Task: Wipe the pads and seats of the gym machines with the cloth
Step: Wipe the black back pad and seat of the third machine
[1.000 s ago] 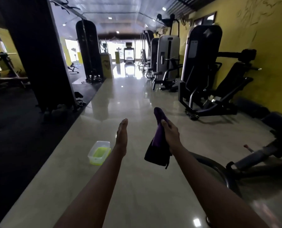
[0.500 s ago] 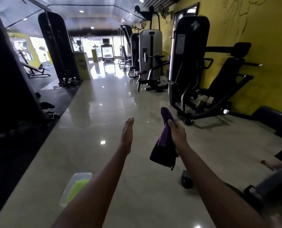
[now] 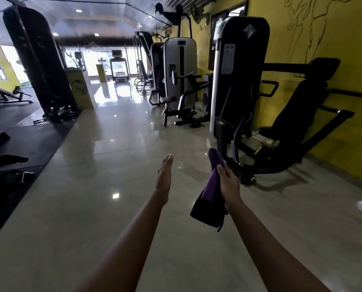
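Glossy pale tiled floor (image 3: 117, 207) fills the middle of the scene from near to far, reflecting ceiling lights. Yellow painted wall (image 3: 344, 39) runs along the right side and bears a thin line drawing of a figure. Dark rubber matting (image 3: 28, 140) covers the left side, carrying a tall black weight-stack tower (image 3: 36, 60).

Black seated press machine with padded seat and backrest (image 3: 289, 114) stands against the right wall, near and right of the hands; its seat pad faces left toward the aisle. Silver-shrouded weight-stack machine with a small reddish seat (image 3: 180, 76) stands farther along the same wall, with more machines behind it. Yellow box-shaped bin or stand (image 3: 81, 89) sits at the far edge of the matting; its contents cannot be seen. A treadmill (image 3: 119, 68) stands at the far end before bright windows.

Both bare forearms extend forward over the floor. Right hand (image 3: 228, 184) is closed around a folded purple microfibre cloth (image 3: 211, 192), thumb pressed on top; the cloth rises above the fingers and hangs below the wrist, clear of every machine. Left hand (image 3: 165, 175) is empty, flat, fingers straight and together, edge-on to the camera, just left of the cloth and apart from it.
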Demonstrator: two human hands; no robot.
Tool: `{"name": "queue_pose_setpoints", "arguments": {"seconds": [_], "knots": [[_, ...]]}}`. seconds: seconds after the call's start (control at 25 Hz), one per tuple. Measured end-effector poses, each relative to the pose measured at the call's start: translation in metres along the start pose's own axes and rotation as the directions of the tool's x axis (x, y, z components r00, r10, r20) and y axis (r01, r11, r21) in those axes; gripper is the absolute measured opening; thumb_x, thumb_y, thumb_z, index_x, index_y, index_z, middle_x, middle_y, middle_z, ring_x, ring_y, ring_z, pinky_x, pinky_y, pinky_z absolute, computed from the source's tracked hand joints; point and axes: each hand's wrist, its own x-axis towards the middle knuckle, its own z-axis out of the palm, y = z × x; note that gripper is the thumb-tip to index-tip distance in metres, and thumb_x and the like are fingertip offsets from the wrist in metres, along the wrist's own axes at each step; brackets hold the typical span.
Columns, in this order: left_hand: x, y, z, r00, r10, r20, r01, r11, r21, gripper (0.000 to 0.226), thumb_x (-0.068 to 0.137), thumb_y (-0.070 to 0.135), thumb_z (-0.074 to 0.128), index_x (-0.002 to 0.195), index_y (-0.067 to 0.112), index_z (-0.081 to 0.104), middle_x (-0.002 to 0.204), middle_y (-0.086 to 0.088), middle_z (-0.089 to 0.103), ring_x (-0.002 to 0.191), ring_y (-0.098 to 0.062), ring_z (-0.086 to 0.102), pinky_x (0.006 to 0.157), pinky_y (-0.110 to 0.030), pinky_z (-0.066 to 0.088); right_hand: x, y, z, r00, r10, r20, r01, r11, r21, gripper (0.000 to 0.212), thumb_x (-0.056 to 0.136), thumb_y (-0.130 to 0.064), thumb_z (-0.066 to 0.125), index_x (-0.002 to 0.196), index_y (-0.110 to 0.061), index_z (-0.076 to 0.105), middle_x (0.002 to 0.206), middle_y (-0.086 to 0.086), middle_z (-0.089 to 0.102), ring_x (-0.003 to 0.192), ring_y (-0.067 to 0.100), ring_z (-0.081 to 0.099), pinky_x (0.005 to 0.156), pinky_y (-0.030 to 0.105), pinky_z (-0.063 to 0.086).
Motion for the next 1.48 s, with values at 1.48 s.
{"name": "queue_pose_setpoints", "arguments": {"seconds": [1.48], "knots": [[1.283, -0.136, 0.284, 0.664, -0.187, 0.724, 0.094, 0.982, 0.167, 0.051, 0.099, 0.041, 0.032, 0.146, 0.021, 0.03, 0.15, 0.003, 0.034, 0.138, -0.013, 0.03, 0.105, -0.026, 0.022, 1.162, 0.047, 0.293, 0.683, 0.084, -0.726, 0.051, 0.986, 0.162, 0.035, 0.094, -0.035, 0.051, 0.119, -0.012, 0.059, 0.105, 0.01, 0.063, 0.098, 0.026, 0.06, 0.089, 0.039, 0.048]]}}
